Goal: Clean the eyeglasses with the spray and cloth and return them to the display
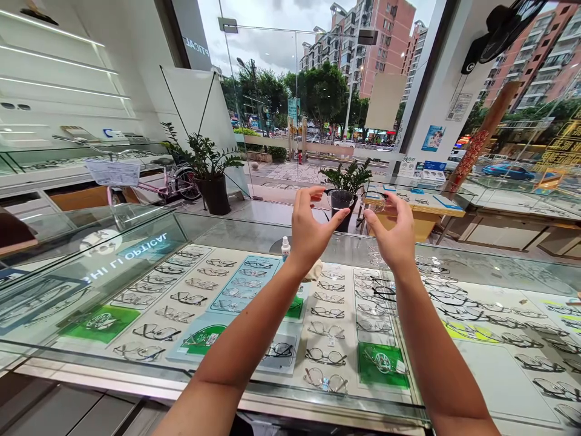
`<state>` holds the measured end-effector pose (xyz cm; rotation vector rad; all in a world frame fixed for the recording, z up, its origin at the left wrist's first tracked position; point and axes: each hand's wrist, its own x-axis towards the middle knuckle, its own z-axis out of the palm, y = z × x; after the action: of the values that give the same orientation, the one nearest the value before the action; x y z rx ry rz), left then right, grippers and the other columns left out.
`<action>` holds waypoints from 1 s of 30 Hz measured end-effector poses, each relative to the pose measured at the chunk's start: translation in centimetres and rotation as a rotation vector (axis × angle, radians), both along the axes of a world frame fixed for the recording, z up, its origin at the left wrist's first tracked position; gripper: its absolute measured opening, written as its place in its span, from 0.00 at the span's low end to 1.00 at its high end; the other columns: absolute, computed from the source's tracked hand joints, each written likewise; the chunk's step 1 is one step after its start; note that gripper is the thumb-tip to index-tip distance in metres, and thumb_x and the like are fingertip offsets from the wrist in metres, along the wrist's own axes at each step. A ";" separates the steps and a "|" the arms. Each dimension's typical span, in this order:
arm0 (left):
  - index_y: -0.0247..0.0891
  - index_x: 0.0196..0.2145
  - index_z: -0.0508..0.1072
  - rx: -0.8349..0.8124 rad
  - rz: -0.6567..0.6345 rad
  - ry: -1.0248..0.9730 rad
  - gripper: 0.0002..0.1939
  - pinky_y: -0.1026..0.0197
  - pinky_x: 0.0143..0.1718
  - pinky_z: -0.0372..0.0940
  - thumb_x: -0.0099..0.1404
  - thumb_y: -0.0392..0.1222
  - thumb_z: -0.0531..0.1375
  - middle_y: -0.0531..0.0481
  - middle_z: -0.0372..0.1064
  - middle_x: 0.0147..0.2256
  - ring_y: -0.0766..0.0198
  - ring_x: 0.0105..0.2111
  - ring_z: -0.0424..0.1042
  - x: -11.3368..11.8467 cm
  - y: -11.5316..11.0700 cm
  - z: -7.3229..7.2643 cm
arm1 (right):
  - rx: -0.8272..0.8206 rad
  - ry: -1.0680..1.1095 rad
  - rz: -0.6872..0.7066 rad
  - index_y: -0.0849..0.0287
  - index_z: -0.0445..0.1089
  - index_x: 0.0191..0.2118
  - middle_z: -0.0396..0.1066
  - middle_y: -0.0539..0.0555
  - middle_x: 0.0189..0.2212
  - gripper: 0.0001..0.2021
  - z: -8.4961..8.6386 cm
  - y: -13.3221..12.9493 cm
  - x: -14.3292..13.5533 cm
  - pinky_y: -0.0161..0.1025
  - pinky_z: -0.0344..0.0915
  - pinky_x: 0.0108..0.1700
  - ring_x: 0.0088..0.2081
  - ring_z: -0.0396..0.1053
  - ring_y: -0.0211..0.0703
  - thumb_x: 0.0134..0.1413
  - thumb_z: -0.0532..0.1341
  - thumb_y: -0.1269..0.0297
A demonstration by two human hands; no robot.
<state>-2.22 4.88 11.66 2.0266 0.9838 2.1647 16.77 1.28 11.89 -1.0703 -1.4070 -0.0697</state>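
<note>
A pair of eyeglasses (pixel 341 200) with thin rims and round lenses is held up in front of me, above the glass display counter. My left hand (pixel 312 225) pinches it at its left side between thumb and fingers. At the opposite side, my right hand (pixel 396 229) grips it in the same way. The lenses are see-through, and a potted plant shows behind them. Below my left hand, a small white spray bottle (pixel 285 249) stands on the countertop. A beige cloth (pixel 314 270) lies beside my left wrist, partly hidden by it.
Rows of eyeglass frames (pixel 327 312) lie inside the glass display counter (pixel 227 233), some on green cards (pixel 384 363). Beyond it are potted plants (pixel 215 191), a bicycle (pixel 154 178) with a basket, a wooden-sided table (pixel 422 221) and glass doors. A black fan (pixel 497 30) hangs upper right.
</note>
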 end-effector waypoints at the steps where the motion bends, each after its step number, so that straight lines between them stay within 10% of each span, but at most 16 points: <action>1: 0.44 0.53 0.69 -0.002 -0.005 -0.002 0.29 0.51 0.49 0.69 0.60 0.57 0.72 0.44 0.72 0.49 0.56 0.47 0.73 0.0 0.0 0.0 | 0.005 -0.002 -0.001 0.52 0.68 0.62 0.71 0.61 0.55 0.30 0.0 0.0 0.0 0.58 0.70 0.57 0.55 0.70 0.57 0.59 0.66 0.44; 30: 0.45 0.53 0.69 -0.131 -0.066 -0.033 0.29 0.52 0.49 0.69 0.59 0.55 0.74 0.44 0.72 0.49 0.56 0.49 0.73 0.1 0.3 -0.2 | 0.005 -0.004 -0.059 0.53 0.67 0.61 0.69 0.61 0.54 0.30 0.0 -0.2 -0.4 0.58 0.69 0.58 0.54 0.71 0.56 0.58 0.68 0.46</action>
<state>-2.08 5.17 11.45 1.9309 1.0104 2.0369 16.35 1.12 11.89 -1.1079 -1.3785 -0.1179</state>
